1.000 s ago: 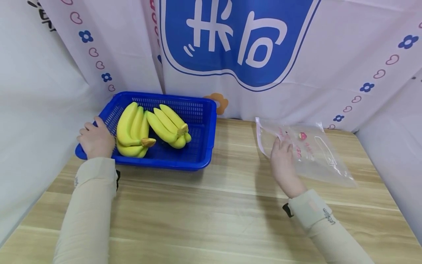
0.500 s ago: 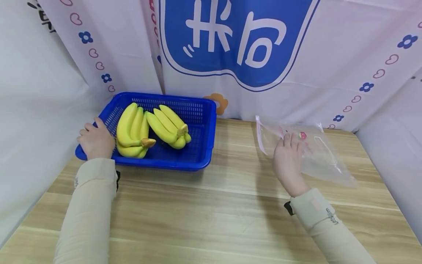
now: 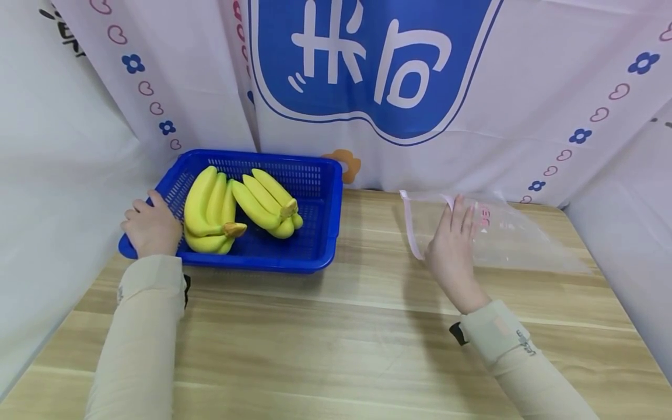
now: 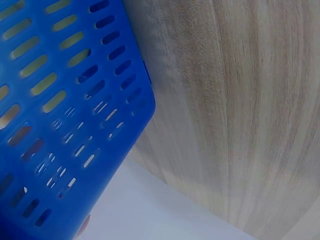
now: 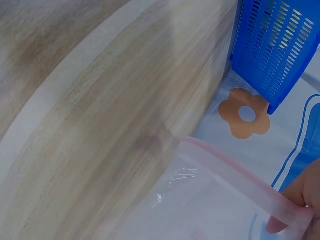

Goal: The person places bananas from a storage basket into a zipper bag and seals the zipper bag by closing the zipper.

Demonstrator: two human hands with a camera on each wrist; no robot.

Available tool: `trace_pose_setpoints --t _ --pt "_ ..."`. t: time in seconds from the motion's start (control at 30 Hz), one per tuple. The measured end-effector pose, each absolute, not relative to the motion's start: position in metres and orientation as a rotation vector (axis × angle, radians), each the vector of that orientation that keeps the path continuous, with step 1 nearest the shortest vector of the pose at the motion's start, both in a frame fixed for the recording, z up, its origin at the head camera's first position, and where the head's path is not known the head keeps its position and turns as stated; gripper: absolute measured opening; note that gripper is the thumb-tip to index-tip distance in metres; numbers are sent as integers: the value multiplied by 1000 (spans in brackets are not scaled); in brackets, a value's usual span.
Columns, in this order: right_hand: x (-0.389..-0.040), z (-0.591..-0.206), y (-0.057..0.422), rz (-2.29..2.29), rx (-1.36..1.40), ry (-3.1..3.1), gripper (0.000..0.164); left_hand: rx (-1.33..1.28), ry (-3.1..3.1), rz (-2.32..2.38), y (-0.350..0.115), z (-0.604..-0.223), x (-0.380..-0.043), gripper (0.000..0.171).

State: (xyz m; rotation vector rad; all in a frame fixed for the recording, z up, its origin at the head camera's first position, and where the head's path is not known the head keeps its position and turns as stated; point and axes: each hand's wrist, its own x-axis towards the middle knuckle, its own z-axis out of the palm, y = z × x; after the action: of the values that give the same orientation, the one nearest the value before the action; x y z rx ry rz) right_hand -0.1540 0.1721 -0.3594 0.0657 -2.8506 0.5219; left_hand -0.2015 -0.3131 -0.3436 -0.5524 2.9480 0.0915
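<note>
Swung round since half a second ago: clear plastic pink-edged bag [image 3: 511, 240], pinched in right hand [image 3: 452, 254], to the right of blue slotted plastic basket [image 3: 257, 261] gripped by left hand [image 3: 152, 228]. Could easily slip or crumple, being so limp and pinched near one edge.

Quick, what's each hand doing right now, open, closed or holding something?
Left hand: closed, gripping the blue basket at one end.
Right hand: closed, pinching the clear plastic bag by its pink edge.

My left grip [image 3: 152, 227] and right grip [image 3: 452, 254] are bare beyond long, pale beige sleeves [image 3: 133, 350] with wide cuffs [image 3: 152, 274]; dark lettering [image 3: 525, 343] marks the right sleeve [image 3: 541, 379], and black pieces [image 3: 458, 333] edge both cuffs.
</note>
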Motion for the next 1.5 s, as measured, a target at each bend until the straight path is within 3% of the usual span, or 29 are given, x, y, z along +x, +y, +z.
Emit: trace_pose_setpoints --t 0.63,1.03,1.5 --pt "-156 -355 167 762 -39 -2668 85 -562 2957 93 -316 -346 -201 72" --pt "-158 -356 168 858 -15 -2559 77 -566 2958 101 -316 -348 -199 71" --pt "-157 -359 171 937 71 -2429 84 -558 2948 93 -315 -346 -202 72"
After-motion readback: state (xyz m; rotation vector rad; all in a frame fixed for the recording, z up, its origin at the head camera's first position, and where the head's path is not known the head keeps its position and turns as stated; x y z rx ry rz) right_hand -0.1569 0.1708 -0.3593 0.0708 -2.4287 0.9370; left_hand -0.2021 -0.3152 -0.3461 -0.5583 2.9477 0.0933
